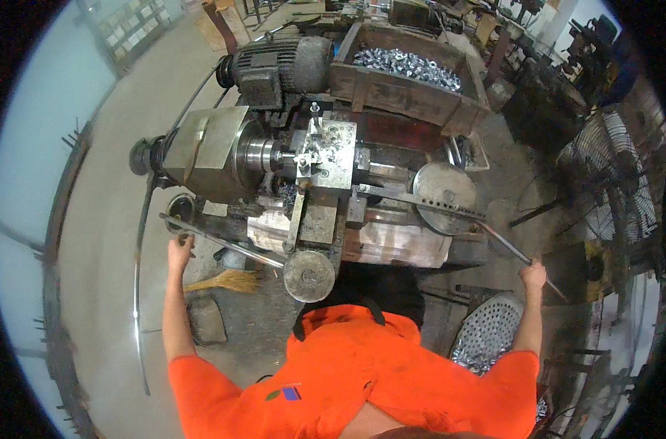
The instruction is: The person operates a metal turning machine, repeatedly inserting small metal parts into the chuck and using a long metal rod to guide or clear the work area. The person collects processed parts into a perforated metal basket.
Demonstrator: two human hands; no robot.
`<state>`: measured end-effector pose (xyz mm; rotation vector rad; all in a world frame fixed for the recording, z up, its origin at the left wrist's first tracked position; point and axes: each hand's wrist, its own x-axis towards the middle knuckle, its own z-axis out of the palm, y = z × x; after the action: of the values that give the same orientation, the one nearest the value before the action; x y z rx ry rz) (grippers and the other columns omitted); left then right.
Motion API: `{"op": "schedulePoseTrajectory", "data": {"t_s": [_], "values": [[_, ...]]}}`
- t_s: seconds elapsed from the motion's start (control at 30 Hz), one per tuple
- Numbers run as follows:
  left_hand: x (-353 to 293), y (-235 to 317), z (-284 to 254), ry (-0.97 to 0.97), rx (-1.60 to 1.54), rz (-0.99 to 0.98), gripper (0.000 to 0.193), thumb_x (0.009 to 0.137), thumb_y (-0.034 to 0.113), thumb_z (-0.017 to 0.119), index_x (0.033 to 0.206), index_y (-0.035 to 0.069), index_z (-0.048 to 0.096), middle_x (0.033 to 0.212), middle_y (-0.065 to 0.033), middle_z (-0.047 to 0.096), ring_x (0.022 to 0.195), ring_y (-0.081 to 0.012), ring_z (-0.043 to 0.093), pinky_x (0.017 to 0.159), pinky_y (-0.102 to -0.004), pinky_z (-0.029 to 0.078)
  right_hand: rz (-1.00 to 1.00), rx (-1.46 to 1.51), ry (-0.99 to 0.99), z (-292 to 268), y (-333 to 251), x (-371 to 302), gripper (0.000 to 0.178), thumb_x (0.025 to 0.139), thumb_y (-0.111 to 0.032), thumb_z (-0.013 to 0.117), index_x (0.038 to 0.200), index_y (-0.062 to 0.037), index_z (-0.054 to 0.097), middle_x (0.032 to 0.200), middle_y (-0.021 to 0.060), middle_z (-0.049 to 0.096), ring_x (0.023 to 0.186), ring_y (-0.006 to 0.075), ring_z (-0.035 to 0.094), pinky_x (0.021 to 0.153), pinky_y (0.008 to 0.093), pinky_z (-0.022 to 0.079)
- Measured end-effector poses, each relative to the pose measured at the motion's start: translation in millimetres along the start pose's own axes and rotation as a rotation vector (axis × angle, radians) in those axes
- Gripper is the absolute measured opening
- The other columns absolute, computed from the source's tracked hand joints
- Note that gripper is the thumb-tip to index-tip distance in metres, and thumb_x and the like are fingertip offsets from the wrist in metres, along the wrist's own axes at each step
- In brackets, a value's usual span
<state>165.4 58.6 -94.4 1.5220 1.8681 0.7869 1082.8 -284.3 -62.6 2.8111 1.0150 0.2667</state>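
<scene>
Our right hand [532, 274] closes round the right lever [505, 242]; our left hand [178, 253] seems loosely curled by the left lever [238, 246]. A lax hold could let it slip.

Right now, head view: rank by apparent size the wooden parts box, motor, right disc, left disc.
1. wooden parts box
2. motor
3. right disc
4. left disc
Apparent size only; true sizes unsure.

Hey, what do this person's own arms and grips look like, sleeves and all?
The left sleeve and right sleeve are short and bright orange. Both forearms are bare below them, and no glove shows on the left grip or right grip. No wristband or marking is visible there.
</scene>
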Motion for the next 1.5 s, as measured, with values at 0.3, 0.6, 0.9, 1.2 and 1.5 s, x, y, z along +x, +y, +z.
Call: {"op": "schedulePoseTrajectory", "data": {"t_s": [0.3, 0.6, 0.9, 1.2, 1.5], "values": [[-16, 99, 44, 0.301, -0.252, -0.35, 0.04, 0.085, 0.035, 0.06, 0.093, -0.004, 0.052, 0.063, -0.0065, 0.053, 0.046, -0.0185, 0.054, 0.041, -0.0303, 0.047, 0.015, 0.151, -0.186, -23, -30, -162, 0.032, 0.057, -0.023, 0.066, 0.082, -0.0033, 0.062, 0.065, 0.0157, 0.061, 0.068, 0.0322, 0.062, 0.061, 0.0411, 0.049], [2, 52, 60, 0.378, -0.498, -0.155, 0.02, 0.082, 0.015, 0.052, 0.097, 0.001, 0.051, 0.068, -0.0062, 0.055, 0.049, -0.0174, 0.055, 0.04, -0.031, 0.047, 0.093, 1.123, -0.365, -45, -104, -251, 0.019, 0.065, -0.018, 0.055, 0.073, -0.0009, 0.056, 0.057, 0.0003, 0.042, 0.054, 0.0121, 0.039, 0.047, 0.0293, 0.034], [30, 15, 51, 0.288, -0.435, -0.098, 0.024, 0.078, 0.017, 0.056, 0.084, -0.006, 0.053, 0.071, -0.012, 0.057, 0.059, -0.0222, 0.06, 0.046, -0.0335, 0.048, 0.018, 1.079, -0.35, -41, -106, -260, 0.01, 0.069, -0.011, 0.049, 0.072, -0.0024, 0.053, 0.06, -0.0029, 0.039, 0.054, 0.0084, 0.035, 0.046, 0.0252, 0.031], [9, 37, 41, 0.192, -0.35, -0.217, 0.033, 0.082, 0.022, 0.055, 0.096, -0.007, 0.051, 0.065, -0.0102, 0.056, 0.046, -0.0232, 0.059, 0.042, -0.035, 0.055, -0.092, 0.286, -0.137, -15, -18, -129, 0.044, 0.063, -0.027, 0.062, 0.099, -0.002, 0.059, 0.082, 0.0227, 0.061, 0.077, 0.0386, 0.059, 0.067, 0.0474, 0.046], [-18, 78, 37, 0.133, -0.52, -0.258, 0.039, 0.083, 0.032, 0.058, 0.101, -0.002, 0.054, 0.084, -0.016, 0.06, 0.065, -0.0275, 0.063, 0.052, -0.0369, 0.052, 0.105, 0.009, 0.147, -20, -72, -2, 0.066, 0.063, -0.024, 0.065, 0.123, -0.0035, 0.047, 0.115, 0.0162, 0.053, 0.107, 0.0327, 0.049, 0.095, 0.0458, 0.035]]}}
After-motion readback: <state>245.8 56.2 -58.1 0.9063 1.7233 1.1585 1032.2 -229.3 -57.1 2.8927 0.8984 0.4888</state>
